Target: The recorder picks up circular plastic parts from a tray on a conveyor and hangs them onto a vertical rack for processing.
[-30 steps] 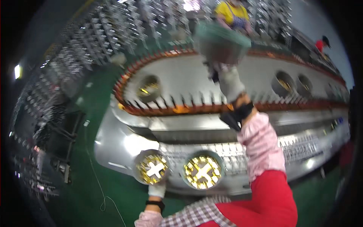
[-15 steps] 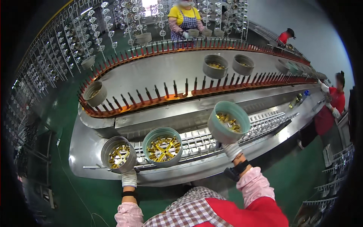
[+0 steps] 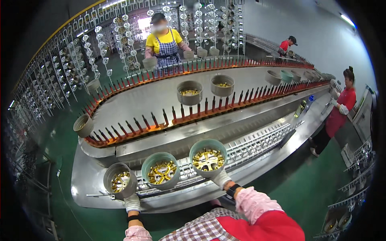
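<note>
Three round tubs stand in a row along the near side of the bench. My left hand (image 3: 132,203), in a striped white glove, is at the near wall of the left, grey tub (image 3: 131,182); its fingers are mostly hidden under the wall. Beside it, untouched, is a pale green tub (image 3: 160,184). My right hand (image 3: 221,178) is closed on the near wall of another green tub (image 3: 225,154), which sits over the metal rails. All three hold gold-coloured metal parts (image 3: 162,172), some laid in a spoke pattern.
Metal rails with pegs (image 3: 257,142) run along the bench. Beyond them is a looped line of upright red-and-black spindles (image 3: 165,117), with grey tubs (image 3: 189,99) inside the loop. Other people work across the line (image 3: 167,46) and at right (image 3: 337,106). Bottles (image 3: 300,108) stand on the bench.
My right hand has lowered its green tub from above the rails and brought it left, beside the middle tub. My left hand stays at the grey tub. The view has turned right.
</note>
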The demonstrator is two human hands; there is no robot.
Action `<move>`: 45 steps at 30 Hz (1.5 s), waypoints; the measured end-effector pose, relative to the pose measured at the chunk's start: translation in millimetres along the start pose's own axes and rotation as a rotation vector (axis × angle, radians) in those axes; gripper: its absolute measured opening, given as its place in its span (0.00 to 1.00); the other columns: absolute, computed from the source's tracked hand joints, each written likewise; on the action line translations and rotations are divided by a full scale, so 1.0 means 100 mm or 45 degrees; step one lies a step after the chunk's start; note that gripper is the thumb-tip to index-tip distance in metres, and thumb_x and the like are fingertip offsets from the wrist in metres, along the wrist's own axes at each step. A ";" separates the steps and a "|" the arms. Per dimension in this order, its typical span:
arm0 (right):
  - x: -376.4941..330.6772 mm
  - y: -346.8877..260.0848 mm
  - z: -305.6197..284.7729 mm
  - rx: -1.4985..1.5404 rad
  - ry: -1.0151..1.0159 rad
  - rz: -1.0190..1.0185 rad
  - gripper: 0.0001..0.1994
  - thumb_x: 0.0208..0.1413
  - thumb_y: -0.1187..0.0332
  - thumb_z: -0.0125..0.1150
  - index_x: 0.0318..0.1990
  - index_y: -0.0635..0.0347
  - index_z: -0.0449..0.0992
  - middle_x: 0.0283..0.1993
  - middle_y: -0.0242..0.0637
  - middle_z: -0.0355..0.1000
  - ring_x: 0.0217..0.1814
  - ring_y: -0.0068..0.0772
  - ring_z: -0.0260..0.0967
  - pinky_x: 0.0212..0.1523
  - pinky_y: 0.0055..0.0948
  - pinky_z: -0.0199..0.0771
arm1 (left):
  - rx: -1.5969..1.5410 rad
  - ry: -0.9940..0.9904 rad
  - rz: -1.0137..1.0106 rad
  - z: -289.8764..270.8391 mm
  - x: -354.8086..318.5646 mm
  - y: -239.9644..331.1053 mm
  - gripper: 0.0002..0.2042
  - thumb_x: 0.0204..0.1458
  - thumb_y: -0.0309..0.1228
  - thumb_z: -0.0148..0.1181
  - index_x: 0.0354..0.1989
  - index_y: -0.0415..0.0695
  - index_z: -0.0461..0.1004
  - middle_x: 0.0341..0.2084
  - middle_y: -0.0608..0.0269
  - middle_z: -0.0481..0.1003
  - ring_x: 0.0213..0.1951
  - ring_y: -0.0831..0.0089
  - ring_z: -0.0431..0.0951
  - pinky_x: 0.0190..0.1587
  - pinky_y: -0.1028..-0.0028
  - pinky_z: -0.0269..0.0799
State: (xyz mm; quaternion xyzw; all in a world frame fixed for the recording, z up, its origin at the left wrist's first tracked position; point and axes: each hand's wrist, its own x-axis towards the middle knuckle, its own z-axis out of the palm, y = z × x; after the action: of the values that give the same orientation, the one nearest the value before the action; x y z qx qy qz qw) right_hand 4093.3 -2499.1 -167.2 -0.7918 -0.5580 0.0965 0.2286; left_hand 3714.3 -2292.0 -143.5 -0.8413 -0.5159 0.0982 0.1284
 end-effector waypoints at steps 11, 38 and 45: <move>1.17 1.34 -2.18 1.121 0.082 0.339 0.15 0.50 0.68 0.48 0.46 0.62 0.67 0.35 0.37 0.70 0.27 0.23 0.66 0.26 0.25 0.68 | 0.121 -0.003 -0.233 0.03 -0.18 0.78 0.09 0.44 0.28 0.43 0.30 0.44 0.72 0.26 0.56 0.74 0.30 0.67 0.75 0.33 0.64 0.66; 0.44 2.89 -2.41 -0.202 0.466 -0.795 0.08 0.44 0.73 0.47 0.34 0.61 0.70 0.28 0.35 0.68 0.27 0.33 0.67 0.28 0.31 0.69 | -1.355 -0.113 -0.039 -0.74 -0.34 4.44 0.13 0.53 0.33 0.43 0.45 0.44 0.65 0.42 0.58 0.69 0.47 0.65 0.66 0.49 0.70 0.64; -0.24 2.68 -1.58 0.579 0.177 -0.277 0.16 0.52 0.65 0.43 0.49 0.60 0.63 0.49 0.41 0.64 0.53 0.36 0.59 0.52 0.32 0.59 | -1.663 -0.007 0.075 -0.60 -0.13 4.39 0.13 0.53 0.33 0.41 0.46 0.46 0.64 0.45 0.58 0.66 0.49 0.64 0.64 0.53 0.68 0.58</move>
State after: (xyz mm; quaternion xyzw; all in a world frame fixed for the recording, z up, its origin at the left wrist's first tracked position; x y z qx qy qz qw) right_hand 4374.0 -2634.3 -157.3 -0.6602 -0.5868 0.1395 0.4476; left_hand 4096.4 -2501.6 -225.8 -0.7598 -0.4463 -0.2296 -0.4132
